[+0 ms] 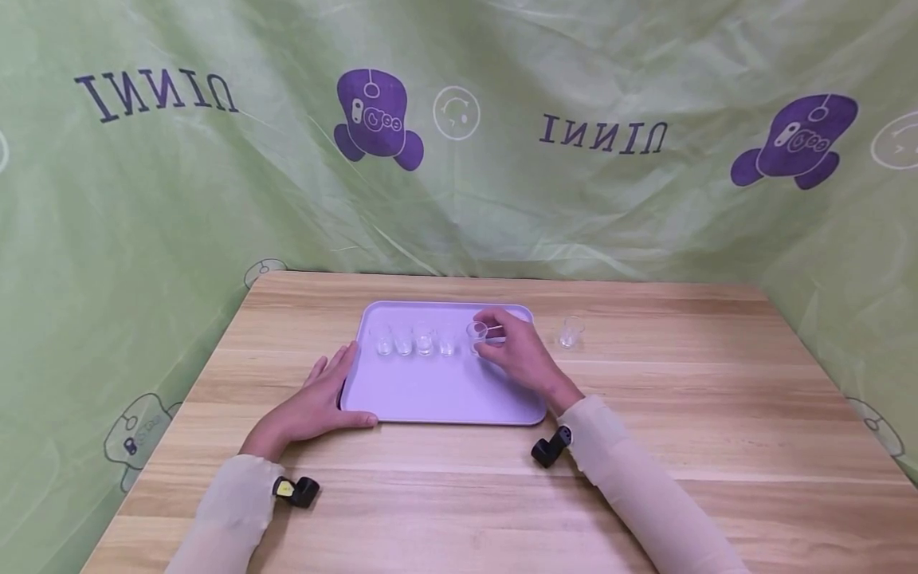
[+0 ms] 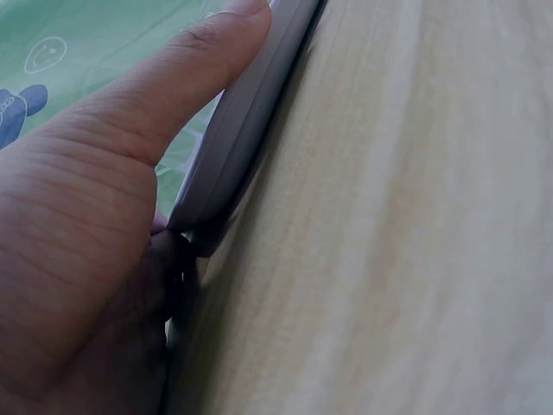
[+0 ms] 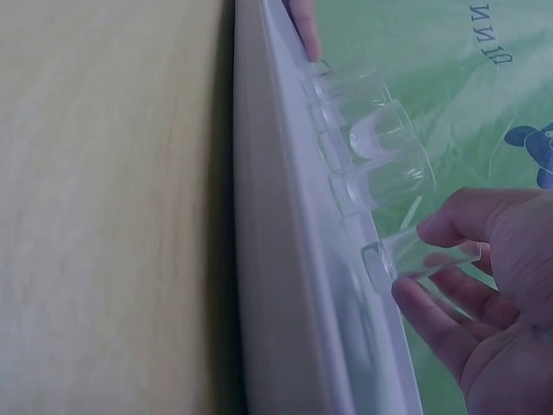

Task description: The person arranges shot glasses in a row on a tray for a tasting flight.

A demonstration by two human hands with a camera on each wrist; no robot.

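Note:
My right hand (image 1: 518,351) pinches a small clear shot glass (image 3: 378,266) between thumb and fingertips over the right part of a lilac tray (image 1: 445,395). That glass is upright; whether its base touches the tray I cannot tell. To its left on the tray stands a row of several similar shot glasses (image 1: 425,341). My left hand (image 1: 315,406) rests against the tray's near left corner, fingers extended along the left side and thumb along the front rim. In the left wrist view the thumb (image 2: 194,73) lies against the tray's edge (image 2: 238,130).
Another clear shot glass (image 1: 570,333) stands on the wooden table (image 1: 459,494) to the right of the tray. A green printed cloth (image 1: 502,207) hangs behind the table and along both sides.

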